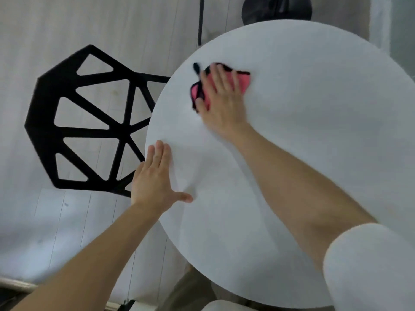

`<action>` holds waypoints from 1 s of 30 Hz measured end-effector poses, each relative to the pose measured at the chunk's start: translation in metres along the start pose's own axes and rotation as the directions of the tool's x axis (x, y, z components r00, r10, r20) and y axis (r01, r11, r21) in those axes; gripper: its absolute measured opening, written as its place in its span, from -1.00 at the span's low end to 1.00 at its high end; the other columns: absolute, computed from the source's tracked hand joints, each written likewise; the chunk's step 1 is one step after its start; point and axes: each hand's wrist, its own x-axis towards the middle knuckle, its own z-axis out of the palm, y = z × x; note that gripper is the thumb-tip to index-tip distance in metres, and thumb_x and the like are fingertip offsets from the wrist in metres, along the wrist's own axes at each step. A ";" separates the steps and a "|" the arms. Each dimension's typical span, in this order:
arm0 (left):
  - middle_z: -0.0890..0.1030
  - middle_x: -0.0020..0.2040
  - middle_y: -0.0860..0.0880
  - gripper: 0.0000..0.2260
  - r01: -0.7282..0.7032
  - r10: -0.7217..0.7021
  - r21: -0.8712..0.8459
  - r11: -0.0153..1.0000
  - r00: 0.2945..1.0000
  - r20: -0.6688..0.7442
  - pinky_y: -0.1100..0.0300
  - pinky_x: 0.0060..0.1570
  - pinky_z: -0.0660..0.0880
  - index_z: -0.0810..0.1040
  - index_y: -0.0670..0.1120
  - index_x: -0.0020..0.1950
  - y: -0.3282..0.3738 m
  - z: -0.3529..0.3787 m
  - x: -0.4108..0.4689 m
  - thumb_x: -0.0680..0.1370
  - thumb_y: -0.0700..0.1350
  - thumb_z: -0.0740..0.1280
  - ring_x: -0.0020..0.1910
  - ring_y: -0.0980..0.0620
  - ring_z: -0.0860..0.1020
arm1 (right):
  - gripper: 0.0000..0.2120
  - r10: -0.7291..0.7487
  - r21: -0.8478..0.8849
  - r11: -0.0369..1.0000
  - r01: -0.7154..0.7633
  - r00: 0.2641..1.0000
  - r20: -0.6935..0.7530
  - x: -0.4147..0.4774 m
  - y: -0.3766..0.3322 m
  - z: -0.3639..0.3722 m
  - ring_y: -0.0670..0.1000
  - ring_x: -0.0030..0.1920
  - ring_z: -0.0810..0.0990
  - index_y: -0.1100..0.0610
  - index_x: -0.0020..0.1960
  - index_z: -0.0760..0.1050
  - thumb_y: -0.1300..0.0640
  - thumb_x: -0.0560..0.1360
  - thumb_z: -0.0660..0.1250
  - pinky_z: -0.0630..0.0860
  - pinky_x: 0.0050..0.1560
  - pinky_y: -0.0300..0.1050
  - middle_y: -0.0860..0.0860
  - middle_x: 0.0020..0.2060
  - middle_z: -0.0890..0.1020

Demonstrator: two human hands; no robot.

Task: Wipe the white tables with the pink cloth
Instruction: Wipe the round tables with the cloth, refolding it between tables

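A round white table (pixel 303 142) fills the right half of the view. A pink cloth with a black edge (pixel 243 81) lies on its far left part. My right hand (pixel 221 102) presses flat on the cloth with straight, spread fingers and covers most of it. My left hand (pixel 157 178) rests flat on the table's left rim, fingers straight and together, thumb out to the right. Both forearms are bare.
A black chair with an open geometric seat (pixel 89 129) stands on the pale floor just left of the table. A dark round base (pixel 276 10) and a thin black pole (pixel 200 21) are beyond the table's far edge.
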 end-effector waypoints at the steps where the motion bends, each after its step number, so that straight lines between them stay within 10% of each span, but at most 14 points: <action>1: -0.36 0.74 0.06 0.48 0.005 -0.005 0.015 1.000 1.000 0.004 -0.04 0.72 0.04 -0.36 -0.02 0.74 0.000 0.000 0.000 0.22 0.55 0.54 0.74 0.02 -0.29 | -0.34 -0.187 0.011 0.982 0.186 0.982 0.028 -0.014 -0.036 0.007 0.14 0.74 0.12 -0.01 0.75 0.20 -0.20 0.69 0.10 -0.02 0.71 0.30 0.16 0.73 0.20; 5: -0.29 0.76 -0.02 0.51 0.020 -0.023 0.101 0.995 0.999 0.030 -0.09 0.71 0.13 -0.33 -0.10 0.74 0.010 -0.006 -0.001 0.20 0.58 0.52 0.76 -0.04 -0.22 | -0.40 -0.345 0.071 0.938 0.340 0.935 0.078 -0.081 -0.022 -0.002 0.09 0.76 0.05 -0.12 0.74 0.20 -0.20 0.72 0.10 -0.01 0.71 0.25 0.10 0.75 0.15; 9: -0.22 0.77 -0.13 0.52 0.016 -0.028 0.171 0.985 0.997 0.066 -0.12 0.70 0.13 -0.31 -0.18 0.73 0.022 -0.018 -0.001 0.20 0.58 0.52 0.76 -0.15 -0.14 | -0.33 0.191 -0.037 0.981 -0.190 0.981 0.023 -0.159 0.156 -0.038 0.10 0.76 0.03 -0.11 0.75 0.17 -0.31 0.71 0.16 0.00 0.71 0.31 0.09 0.76 0.11; 14: -0.14 0.77 -0.17 0.50 0.001 -0.010 0.163 0.987 0.999 0.052 -0.16 0.69 0.15 -0.20 -0.17 0.75 0.019 -0.018 -0.001 0.17 0.57 0.55 0.76 -0.19 -0.09 | -0.21 0.852 0.016 0.524 -0.852 0.523 -0.020 -0.173 0.181 -0.047 0.16 0.77 -0.07 -0.12 0.78 0.03 -0.44 0.63 -0.08 -0.07 0.66 0.44 0.16 0.77 -0.02; 19: -0.08 0.76 -0.19 0.33 -0.116 0.121 0.316 0.942 0.993 0.004 -0.23 0.64 0.18 -0.05 -0.08 0.74 0.018 -0.017 -0.007 0.26 0.59 0.49 0.75 -0.24 -0.12 | -0.35 0.243 0.007 0.970 -0.244 0.968 0.066 -0.134 -0.004 -0.014 0.22 0.76 -0.04 -0.18 0.75 0.15 -0.28 0.69 0.09 -0.05 0.64 0.45 0.22 0.75 0.06; 22: 0.13 0.70 -0.25 0.23 -0.201 0.234 0.343 0.918 0.970 -0.059 -0.29 0.61 0.26 0.17 -0.09 0.69 0.034 -0.021 -0.010 0.23 0.43 0.65 0.73 -0.27 0.05 | -0.39 -0.021 0.047 0.999 0.015 0.989 0.148 -0.187 -0.015 -0.017 0.23 0.76 -0.09 -0.21 0.74 0.17 -0.29 0.72 0.10 -0.07 0.65 0.46 0.21 0.76 0.03; 24: 0.21 0.63 -0.26 0.20 -0.267 0.312 0.391 0.881 0.948 -0.057 -0.33 0.57 0.30 0.25 -0.11 0.65 0.049 -0.022 -0.007 0.19 0.33 0.72 0.68 -0.29 0.15 | -0.38 0.078 0.053 0.995 -0.084 0.991 0.110 -0.245 0.034 -0.025 0.21 0.77 -0.06 -0.18 0.73 0.23 -0.31 0.71 0.16 -0.06 0.67 0.44 0.19 0.76 0.05; 27: 0.17 0.64 -0.28 0.20 -0.362 0.402 0.385 0.849 0.915 -0.025 -0.35 0.57 0.28 0.22 -0.09 0.68 0.079 -0.025 -0.002 0.21 0.29 0.72 0.67 -0.33 0.16 | -0.34 0.461 -0.031 0.888 -0.460 0.885 0.071 -0.339 0.141 -0.052 0.19 0.77 -0.06 -0.15 0.74 0.19 -0.34 0.72 0.16 -0.02 0.67 0.45 0.18 0.76 0.02; 30: 0.10 0.70 -0.23 0.24 -0.441 0.460 0.347 0.828 0.887 0.030 -0.29 0.61 0.24 0.16 -0.05 0.71 0.114 -0.030 0.000 0.22 0.31 0.72 0.71 -0.28 0.11 | -0.30 0.805 -0.066 0.593 -0.802 0.592 0.039 -0.366 0.208 -0.068 0.18 0.77 -0.08 -0.16 0.77 0.04 -0.43 0.71 -0.09 -0.01 0.67 0.43 0.18 0.76 0.00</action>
